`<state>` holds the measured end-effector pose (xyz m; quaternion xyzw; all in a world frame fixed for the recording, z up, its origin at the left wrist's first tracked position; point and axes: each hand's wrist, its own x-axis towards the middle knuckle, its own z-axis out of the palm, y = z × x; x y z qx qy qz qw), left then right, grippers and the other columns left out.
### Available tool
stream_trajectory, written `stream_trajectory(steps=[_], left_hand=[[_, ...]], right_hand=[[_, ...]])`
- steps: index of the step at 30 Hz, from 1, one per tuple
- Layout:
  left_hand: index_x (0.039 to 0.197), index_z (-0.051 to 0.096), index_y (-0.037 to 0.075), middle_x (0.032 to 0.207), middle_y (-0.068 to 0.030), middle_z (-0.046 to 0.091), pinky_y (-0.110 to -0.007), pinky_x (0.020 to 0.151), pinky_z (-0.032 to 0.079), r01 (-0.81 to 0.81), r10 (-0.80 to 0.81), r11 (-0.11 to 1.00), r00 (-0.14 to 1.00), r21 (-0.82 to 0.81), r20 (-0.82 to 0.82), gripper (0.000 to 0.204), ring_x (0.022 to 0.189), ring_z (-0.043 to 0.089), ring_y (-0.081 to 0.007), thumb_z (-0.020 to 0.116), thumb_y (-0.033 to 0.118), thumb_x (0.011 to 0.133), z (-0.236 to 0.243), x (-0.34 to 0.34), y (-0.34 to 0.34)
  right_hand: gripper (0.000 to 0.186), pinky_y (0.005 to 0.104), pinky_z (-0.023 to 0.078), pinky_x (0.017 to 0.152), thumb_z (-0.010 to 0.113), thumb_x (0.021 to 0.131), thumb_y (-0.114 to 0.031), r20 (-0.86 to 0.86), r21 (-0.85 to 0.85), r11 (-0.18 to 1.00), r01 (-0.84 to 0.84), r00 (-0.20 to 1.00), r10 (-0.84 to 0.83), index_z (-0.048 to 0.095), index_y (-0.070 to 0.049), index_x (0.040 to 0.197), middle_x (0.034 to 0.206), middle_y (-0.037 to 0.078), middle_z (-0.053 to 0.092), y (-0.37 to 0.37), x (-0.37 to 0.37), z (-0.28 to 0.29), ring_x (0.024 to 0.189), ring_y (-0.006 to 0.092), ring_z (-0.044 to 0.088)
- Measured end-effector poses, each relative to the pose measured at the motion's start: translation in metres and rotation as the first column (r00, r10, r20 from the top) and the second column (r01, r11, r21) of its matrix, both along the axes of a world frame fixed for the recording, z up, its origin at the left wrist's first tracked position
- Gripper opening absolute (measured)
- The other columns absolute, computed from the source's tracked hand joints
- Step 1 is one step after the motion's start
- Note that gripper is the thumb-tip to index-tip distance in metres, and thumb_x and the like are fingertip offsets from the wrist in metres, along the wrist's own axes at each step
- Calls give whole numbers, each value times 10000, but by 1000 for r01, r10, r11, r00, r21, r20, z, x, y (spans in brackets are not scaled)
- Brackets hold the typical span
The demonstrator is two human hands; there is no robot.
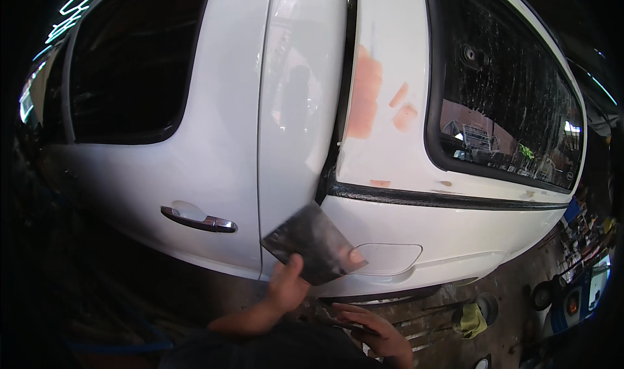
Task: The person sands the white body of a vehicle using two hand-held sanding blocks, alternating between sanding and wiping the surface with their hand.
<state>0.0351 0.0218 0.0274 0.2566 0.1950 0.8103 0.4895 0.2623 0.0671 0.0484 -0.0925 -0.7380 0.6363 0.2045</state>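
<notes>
My left hand (pixel 286 288) holds a dark, flat square plate (pixel 305 239) with a pale pinkish smear near one corner, held in front of the white vehicle's lower side beside the fuel flap (pixel 393 257). Lower right, my right hand (pixel 380 336) is closed around a dark, thin object (pixel 348 327), too unclear to name. On the white rear panel (pixel 383 154), pinkish patches (pixel 363 92) sit between the dark body gap and the rear side window (pixel 500 89). A door handle (pixel 198 219) is to the left of my left hand.
The vehicle's door (pixel 214 174) fills the left. Below the vehicle are wooden slats (pixel 432 336) and a round container (pixel 487 307) with a yellow cloth (pixel 472 320). At the right edge are a blue machine (pixel 578 310) with a wheel (pixel 541 296) and assorted clutter.
</notes>
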Motion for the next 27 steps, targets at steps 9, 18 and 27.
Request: stream_trajectory(steps=[9, 18, 27], left_hand=[[1352, 406, 24, 1253, -120, 565, -436, 951, 523, -267, 265, 963, 962, 23, 71, 396, 1143, 592, -242, 540, 163, 1006, 26, -21, 0], [1421, 328, 29, 1313, -123, 503, -412, 1004, 469, -396, 416, 908, 888, 134, -196, 503, 1168, 549, -221, 546, 56, 968, 54, -24, 12], [1379, 404, 0, 1288, -101, 533, -372, 1008, 421, -590, 604, 793, 728, 152, -326, 483, 1157, 523, -206, 595, 53, 938, 53, -19, 11]], right_hand=[[576, 436, 459, 988, 562, 760, 176, -132, 405, 826, 392, 919, -371, 571, -20, 1302, 1307, 204, 581, 12, 16, 35, 1224, 362, 557], [397, 488, 430, 947, 671, 793, -90, -424, 904, -169, 393, 774, -469, 659, -159, 1184, 1255, 126, 611, 36, -31, 100, 1132, 333, 565], [369, 468, 438, 940, 677, 774, -141, -325, 945, -121, 305, 816, -478, 691, -165, 1142, 1238, 90, 616, 33, -34, 78, 1124, 306, 566]])
